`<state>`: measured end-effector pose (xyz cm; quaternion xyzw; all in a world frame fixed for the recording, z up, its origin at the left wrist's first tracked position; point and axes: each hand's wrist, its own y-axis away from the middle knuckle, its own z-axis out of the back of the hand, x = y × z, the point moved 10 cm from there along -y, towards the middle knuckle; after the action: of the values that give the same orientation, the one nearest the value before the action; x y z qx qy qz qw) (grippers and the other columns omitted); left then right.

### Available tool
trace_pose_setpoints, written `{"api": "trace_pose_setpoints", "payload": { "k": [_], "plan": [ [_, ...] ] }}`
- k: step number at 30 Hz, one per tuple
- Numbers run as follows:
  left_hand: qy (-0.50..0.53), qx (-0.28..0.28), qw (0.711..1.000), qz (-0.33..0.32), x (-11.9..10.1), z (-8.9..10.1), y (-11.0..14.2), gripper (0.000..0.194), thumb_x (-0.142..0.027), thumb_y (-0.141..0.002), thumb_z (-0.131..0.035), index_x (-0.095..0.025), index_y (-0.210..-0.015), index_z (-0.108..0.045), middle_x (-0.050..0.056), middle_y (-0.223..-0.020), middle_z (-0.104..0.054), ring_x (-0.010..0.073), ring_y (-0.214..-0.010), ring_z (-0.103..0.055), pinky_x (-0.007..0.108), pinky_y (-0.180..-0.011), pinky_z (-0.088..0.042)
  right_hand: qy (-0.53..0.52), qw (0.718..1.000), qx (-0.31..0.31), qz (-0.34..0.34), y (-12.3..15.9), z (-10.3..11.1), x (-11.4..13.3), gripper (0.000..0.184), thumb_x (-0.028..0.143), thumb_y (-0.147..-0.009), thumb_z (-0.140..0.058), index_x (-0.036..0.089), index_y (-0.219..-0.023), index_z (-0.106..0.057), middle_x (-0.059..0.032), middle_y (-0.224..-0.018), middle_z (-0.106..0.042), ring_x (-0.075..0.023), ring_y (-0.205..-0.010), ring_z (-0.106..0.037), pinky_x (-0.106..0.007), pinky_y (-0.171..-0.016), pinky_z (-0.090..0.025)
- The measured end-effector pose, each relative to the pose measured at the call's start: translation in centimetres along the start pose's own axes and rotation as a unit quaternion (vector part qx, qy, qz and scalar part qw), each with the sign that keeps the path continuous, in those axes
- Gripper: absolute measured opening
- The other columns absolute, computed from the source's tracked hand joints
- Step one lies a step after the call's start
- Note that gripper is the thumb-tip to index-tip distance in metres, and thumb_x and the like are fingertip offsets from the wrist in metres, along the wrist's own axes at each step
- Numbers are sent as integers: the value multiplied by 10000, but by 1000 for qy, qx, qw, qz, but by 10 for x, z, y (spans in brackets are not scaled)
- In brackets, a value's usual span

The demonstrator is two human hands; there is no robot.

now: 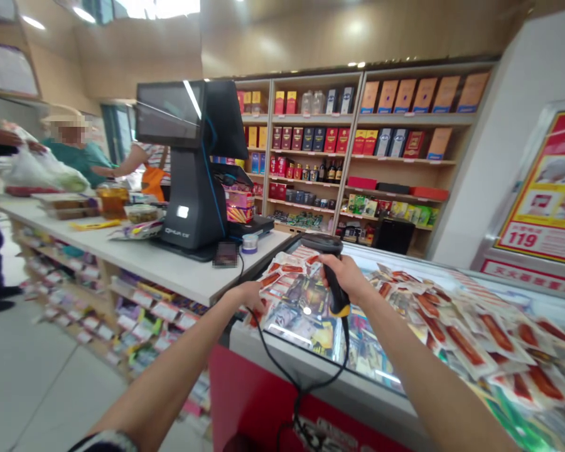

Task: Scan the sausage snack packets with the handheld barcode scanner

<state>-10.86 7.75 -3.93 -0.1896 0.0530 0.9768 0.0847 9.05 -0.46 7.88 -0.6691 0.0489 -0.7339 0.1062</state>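
My right hand [346, 279] is wrapped around the handle of a black barcode scanner [335, 285] with a yellow tip at its base. Its head points left, above packaged sausages on a glass-topped freezer [282, 336]. A black cable [273, 355] runs from the handle and loops down in front of the freezer. At the freezer's left corner, my left hand [252, 295] has its fingers curled at the edge of a vacuum-packed sausage [255, 319], which they partly hide. More sausage packets [292, 267] lie between both hands. A larger pile [466, 342] spreads to the right.
Left of the freezer stands a white counter [202, 276] bearing a dark checkout terminal [195, 169] and a small round tub [249, 243]. Beyond it, people [75, 150] stand near a plastic bag [32, 166]. Shelves of boxed goods [311, 138] line the back.
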Motion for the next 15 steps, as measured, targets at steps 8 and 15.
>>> {"api": "trace_pose_setpoints", "payload": {
  "k": [8,15],
  "plan": [
    [115,-103,986,-56,-39,3,-12,441,-222,-519,-597,-143,-944,-510,-20,-689,-565,126,-627,-530,197,-535,-391,-12,998,-35,-58,15,35,-45,243,382,-644,-505,148,-594,-466,24,-435,-487,-70,-343,-436,-183,-333,-349],
    [157,-169,960,-156,-103,31,-17,356,-147,-554,-556,-157,-907,-519,-24,-730,-544,122,-679,-513,214,-625,-383,-3,995,-55,-82,30,58,-51,226,368,-649,-496,145,-614,-485,25,-431,-488,-70,-338,-427,-185,-329,-340]
  ]
}}
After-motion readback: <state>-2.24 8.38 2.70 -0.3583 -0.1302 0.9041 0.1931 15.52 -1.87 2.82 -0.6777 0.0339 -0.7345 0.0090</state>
